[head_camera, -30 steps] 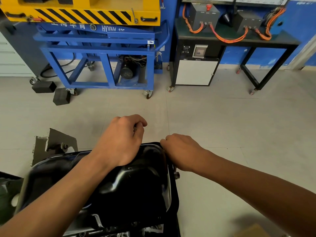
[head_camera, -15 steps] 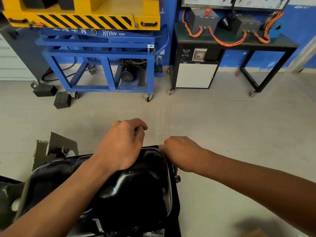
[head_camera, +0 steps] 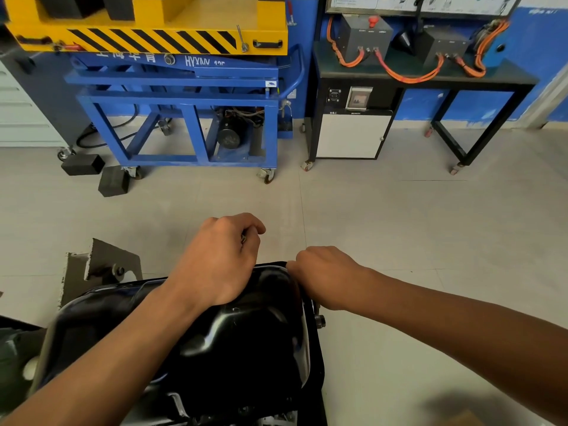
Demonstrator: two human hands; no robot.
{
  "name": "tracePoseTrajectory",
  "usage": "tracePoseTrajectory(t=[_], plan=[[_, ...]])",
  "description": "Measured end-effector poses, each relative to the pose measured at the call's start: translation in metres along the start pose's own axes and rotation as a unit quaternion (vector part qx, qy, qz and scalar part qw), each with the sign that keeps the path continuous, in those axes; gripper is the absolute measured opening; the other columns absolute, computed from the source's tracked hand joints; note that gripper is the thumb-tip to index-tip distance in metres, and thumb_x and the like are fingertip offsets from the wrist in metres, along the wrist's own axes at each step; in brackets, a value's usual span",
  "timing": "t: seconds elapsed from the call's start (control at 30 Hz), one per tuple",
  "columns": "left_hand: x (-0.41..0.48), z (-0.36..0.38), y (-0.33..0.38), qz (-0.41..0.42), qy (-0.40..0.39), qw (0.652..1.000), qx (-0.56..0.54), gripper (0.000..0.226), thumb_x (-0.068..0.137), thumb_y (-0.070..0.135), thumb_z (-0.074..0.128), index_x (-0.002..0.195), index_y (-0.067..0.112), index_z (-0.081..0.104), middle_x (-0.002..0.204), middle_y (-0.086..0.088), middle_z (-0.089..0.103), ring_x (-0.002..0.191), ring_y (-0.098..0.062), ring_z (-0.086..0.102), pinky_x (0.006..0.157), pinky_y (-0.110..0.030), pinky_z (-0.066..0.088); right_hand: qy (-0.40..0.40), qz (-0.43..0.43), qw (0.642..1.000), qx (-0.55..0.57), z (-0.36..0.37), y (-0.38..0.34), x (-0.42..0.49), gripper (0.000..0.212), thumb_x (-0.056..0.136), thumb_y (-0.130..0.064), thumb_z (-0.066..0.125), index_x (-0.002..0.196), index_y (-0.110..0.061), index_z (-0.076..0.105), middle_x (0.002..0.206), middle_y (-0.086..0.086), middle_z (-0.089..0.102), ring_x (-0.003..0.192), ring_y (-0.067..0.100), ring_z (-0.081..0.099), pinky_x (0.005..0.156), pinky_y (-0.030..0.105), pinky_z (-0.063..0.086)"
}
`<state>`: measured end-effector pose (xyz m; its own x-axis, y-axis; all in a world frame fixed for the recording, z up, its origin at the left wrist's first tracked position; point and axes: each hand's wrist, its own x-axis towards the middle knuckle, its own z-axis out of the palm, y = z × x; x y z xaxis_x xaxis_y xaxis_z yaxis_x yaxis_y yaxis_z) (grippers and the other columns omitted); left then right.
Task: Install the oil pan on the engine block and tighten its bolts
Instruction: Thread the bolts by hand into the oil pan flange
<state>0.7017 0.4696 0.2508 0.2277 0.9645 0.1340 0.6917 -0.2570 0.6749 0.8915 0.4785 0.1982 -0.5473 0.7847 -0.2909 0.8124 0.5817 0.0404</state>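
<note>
- Oil pan [head_camera: 246, 348], black and glossy, sits at 6 o'clock in the view with its closed bottom facing up. It lies on top of the engine block [head_camera: 215, 418], of which only a strip of metal shows under the pan's near edge.
- Left hand [head_camera: 221, 262] lies over the pan's far edge at 12 o'clock. The wrist rests on the pan, and the fingers are curled tight against the thumb around a small metal piece [head_camera: 243, 239]. What that piece is cannot be told.
- Right hand [head_camera: 325, 278] is at the pan's far right corner, about 1 o'clock. Its knuckles are up and its fingers are bent down over the rim. The fingertips are hidden, so I cannot tell whether they pinch anything.
- Both forearms come in from 6 o'clock, the left one across the pan and the right one beside it.
- Grey bracket [head_camera: 101, 265] stands just beyond the pan at 10 o'clock.
- Across the tiled floor [head_camera: 399, 226], a blue wheeled cart [head_camera: 184, 118] with a yellow striped top stands at 11 o'clock, with 2 black blocks [head_camera: 113, 181] beside its wheels.
- At 1 o'clock a black table [head_camera: 430, 78] carries dark boxes joined by orange cables [head_camera: 408, 75].
</note>
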Motion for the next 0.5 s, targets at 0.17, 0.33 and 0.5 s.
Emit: tracePoseTrajectory(t=[0.17,0.33,0.5], plan=[[0.0006,0.0002,0.0000,0.001,0.007,1.000,0.002,0.026,0.099,0.011,0.046,0.100,0.014,0.072,0.038,0.005,0.040,0.042,-0.013,0.043,0.049,-0.015,0.033,0.001,0.010,1.000,-0.013,0.0028,-0.0014,-0.0008,0.015,0.081,0.003,0.053,0.090,-0.010,0.055,0.066,0.000,0.033,0.054,0.017,0.031,0.047,0.029,0.017],[0.0001,-0.0003,0.0003,0.005,0.009,1.000,0.005,0.026,0.099,0.011,0.046,0.100,0.013,0.072,0.037,0.004,0.039,0.041,-0.013,0.042,0.049,-0.015,0.033,-0.003,0.015,1.000,-0.013,0.0012,-0.0019,0.0012,0.015,0.082,0.002,0.053,0.083,-0.012,0.046,0.066,0.001,0.032,0.053,0.017,0.028,0.047,0.029,0.017],[0.0000,-0.0005,0.0003,0.006,0.007,1.000,0.002,0.026,0.099,0.011,0.046,0.100,0.013,0.072,0.037,0.004,0.040,0.039,-0.014,0.041,0.048,-0.014,0.034,-0.004,0.023,0.999,-0.030,0.0052,-0.0013,0.0027,0.019,0.080,0.003,0.055,0.077,-0.013,0.045,0.064,0.001,0.033,0.051,0.018,0.030,0.047,0.028,0.018]])
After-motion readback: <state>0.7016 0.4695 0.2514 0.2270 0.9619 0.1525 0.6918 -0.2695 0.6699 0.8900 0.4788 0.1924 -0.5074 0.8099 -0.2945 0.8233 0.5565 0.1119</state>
